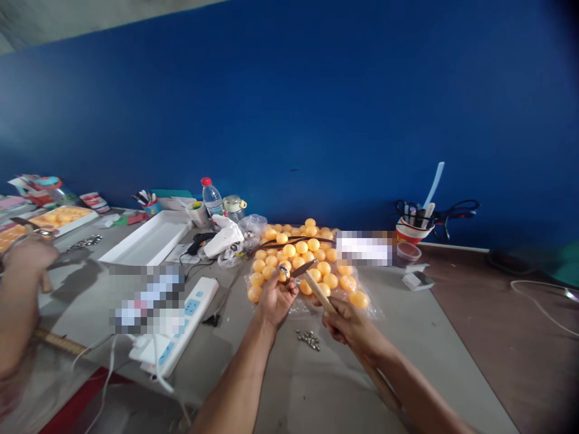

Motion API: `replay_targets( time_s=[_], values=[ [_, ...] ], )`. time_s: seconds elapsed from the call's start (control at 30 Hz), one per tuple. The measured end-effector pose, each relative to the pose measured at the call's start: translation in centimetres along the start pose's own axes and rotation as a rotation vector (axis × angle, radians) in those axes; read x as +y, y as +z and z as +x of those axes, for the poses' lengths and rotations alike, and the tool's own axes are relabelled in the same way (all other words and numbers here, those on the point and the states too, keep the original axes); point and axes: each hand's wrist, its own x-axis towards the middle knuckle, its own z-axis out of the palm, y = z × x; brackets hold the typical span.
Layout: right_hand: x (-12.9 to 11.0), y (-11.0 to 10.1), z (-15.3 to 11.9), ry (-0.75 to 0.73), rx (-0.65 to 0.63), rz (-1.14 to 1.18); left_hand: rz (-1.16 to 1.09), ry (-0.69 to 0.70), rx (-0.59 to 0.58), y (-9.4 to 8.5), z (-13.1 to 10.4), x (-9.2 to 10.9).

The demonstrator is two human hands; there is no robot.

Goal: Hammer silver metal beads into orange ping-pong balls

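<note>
Your left hand [277, 298] partly covered the shiny piece [284, 273], too small to make out, and your right hand [346, 320] hid part of the hammer [320, 292]. The bottom edge cut off your forearms [242, 371]. A co-worker's hand [36, 250] was blurred, its arm [13, 313] cut by the left edge, and pixelation masked something beside the power strip [192, 313].
</note>
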Motion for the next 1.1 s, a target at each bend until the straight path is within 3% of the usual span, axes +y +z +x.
replay_targets(
  time_s=[0.4,1.1],
  values=[
    [0.32,-0.28,0.15,-0.028,0.024,-0.068,0.129,-0.029,0.024,-0.02,0.41,-0.46],
    [0.51,-0.76,0.39,-0.043,0.033,-0.162,0.125,-0.024,0.098,0.60,0.09,-0.65]
  ],
)
